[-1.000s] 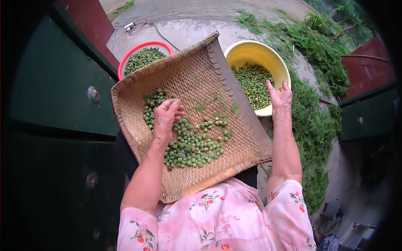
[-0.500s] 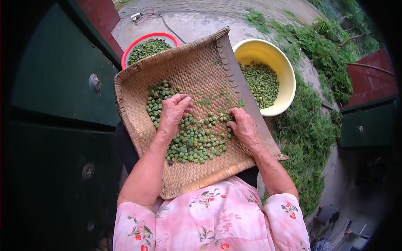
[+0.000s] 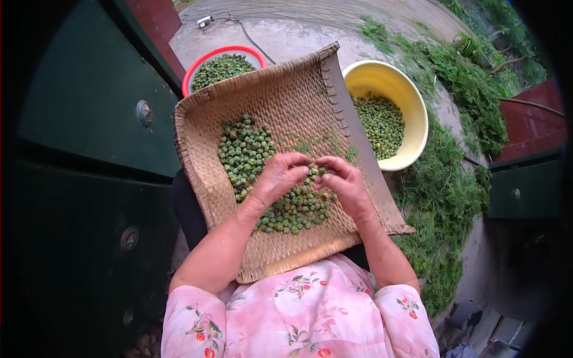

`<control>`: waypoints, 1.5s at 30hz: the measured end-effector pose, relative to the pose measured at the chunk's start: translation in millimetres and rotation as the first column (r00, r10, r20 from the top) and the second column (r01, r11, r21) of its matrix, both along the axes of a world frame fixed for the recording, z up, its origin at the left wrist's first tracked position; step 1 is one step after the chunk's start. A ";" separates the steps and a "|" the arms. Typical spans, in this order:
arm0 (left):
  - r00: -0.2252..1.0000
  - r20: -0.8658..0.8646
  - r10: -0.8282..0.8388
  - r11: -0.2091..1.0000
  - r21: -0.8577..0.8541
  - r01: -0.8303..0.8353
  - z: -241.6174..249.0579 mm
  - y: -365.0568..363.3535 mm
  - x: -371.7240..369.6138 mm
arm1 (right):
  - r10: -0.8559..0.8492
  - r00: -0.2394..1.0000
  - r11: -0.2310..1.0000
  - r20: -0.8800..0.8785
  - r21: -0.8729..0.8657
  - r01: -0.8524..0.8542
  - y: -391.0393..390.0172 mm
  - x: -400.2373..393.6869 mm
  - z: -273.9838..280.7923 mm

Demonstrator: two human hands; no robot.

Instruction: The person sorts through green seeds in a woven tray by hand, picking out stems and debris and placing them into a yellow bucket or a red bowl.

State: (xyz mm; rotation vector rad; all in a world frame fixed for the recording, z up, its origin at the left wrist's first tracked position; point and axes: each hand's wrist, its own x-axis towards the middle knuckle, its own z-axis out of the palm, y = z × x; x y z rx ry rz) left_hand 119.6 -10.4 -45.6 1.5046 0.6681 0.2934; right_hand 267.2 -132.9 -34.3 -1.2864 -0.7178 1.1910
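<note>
A woven winnowing basket [image 3: 286, 89] lies tilted across the lap. Small green cones [image 3: 245, 146] are spread over its left and lower middle, with bits of green leaf sprigs [image 3: 307, 143] to their right. My left hand [image 3: 282, 178] hovers above the cones, its thumb and fingers pinched together; what they hold is too small to make out. Close beside it, fingertips nearly touching, my right hand [image 3: 347, 186] has its thumb and forefinger bent together around what looks like a small green cone.
Beyond the basket stand a red-rimmed basin [image 3: 190, 76] and a yellow bucket [image 3: 415, 128], both holding green cones. Cut green branches [image 3: 441, 203] cover the ground on the right. A dark green metal door [image 3: 77, 107] is close on the left. A cable [image 3: 253, 40] lies behind.
My hands have come together over the middle of the basket: the left moved right and a little down, the right slightly down and inward. The view has shifted slightly.
</note>
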 end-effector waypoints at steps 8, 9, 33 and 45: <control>0.964 0.007 0.265 0.963 -0.059 -0.264 0.7 17.9 -7.8 | -0.112 0.953 0.982 0.283 -0.118 0.150 -6.6 42.1 -18.8; 0.966 -0.005 0.260 0.964 -0.061 -0.260 1.0 17.3 -7.3 | -0.072 0.830 0.986 0.553 -0.088 0.144 -6.6 39.9 -21.6; 0.969 -0.051 0.244 0.964 -0.098 -0.248 -1.1 18.7 -8.5 | 0.053 0.482 0.998 0.875 -0.040 -0.038 10.1 31.3 -43.9; 0.973 -0.061 0.222 0.971 -0.075 -0.227 -5.7 21.2 -8.8 | -0.283 0.857 0.958 -0.431 -0.084 0.274 1.9 39.6 -20.5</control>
